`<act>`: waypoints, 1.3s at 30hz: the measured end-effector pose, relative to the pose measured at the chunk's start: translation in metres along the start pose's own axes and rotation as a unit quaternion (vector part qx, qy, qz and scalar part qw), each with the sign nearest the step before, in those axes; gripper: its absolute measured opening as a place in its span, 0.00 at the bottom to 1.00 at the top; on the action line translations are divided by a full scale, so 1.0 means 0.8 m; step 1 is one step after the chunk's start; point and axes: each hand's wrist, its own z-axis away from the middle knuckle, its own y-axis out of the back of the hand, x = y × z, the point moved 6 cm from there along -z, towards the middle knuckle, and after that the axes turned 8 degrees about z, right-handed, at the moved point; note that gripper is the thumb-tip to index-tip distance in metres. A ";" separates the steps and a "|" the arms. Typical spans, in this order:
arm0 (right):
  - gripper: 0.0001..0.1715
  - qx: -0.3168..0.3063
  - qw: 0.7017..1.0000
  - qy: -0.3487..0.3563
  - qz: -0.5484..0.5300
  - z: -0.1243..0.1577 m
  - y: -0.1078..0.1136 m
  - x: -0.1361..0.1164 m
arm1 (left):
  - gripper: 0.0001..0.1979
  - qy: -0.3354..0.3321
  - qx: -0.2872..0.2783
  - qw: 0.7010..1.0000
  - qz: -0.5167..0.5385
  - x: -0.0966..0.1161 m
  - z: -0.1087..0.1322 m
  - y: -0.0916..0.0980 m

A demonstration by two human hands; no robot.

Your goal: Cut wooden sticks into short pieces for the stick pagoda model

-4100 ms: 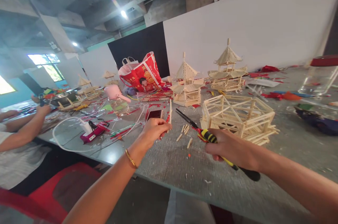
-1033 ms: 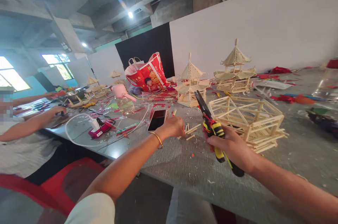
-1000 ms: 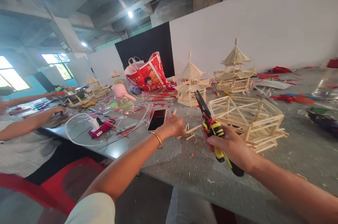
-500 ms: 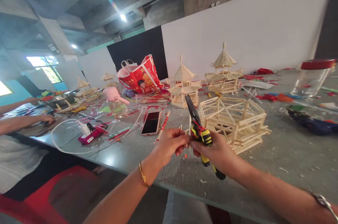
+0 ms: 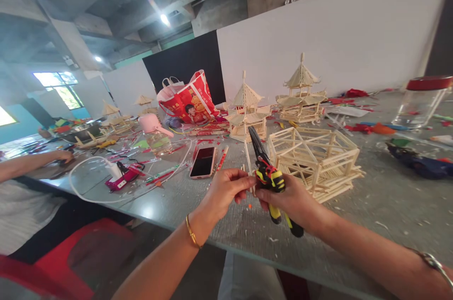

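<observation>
My left hand (image 5: pixel 226 191) is closed, pinching the lower end of a thin pale wooden stick (image 5: pixel 248 156) that points up, leaning slightly left. My right hand (image 5: pixel 288 198) wraps round a pair of pliers (image 5: pixel 272 181) with black jaws and yellow-and-black handles. The jaws point up and a little left, just right of the stick. My right thumb and fingertips meet the left fingertips near the stick's base. Right behind the pliers stands an open frame of wooden sticks (image 5: pixel 314 158), several-sided, with no roof on it.
Two roofed stick pavilions (image 5: pixel 247 113) (image 5: pixel 302 90) stand behind. To the left lie a phone (image 5: pixel 203 162), a purple power strip (image 5: pixel 123 178) with a white cable, and a pink-topped bottle (image 5: pixel 155 135). A red bag (image 5: pixel 189 102) and a red-lidded jar (image 5: pixel 421 102) stand farther off. Another person's arm (image 5: pixel 31 162) reaches in at left.
The stick has tilted left and shows more clearly, apart from the plier jaws. Both hands stay nearly in place, still close together. The other person's arm at left has shifted slightly.
</observation>
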 end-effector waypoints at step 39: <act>0.17 -0.035 0.998 -0.036 -0.041 0.003 0.003 -0.007 | 0.16 0.014 -0.020 1.000 0.002 -0.008 -0.001 -0.005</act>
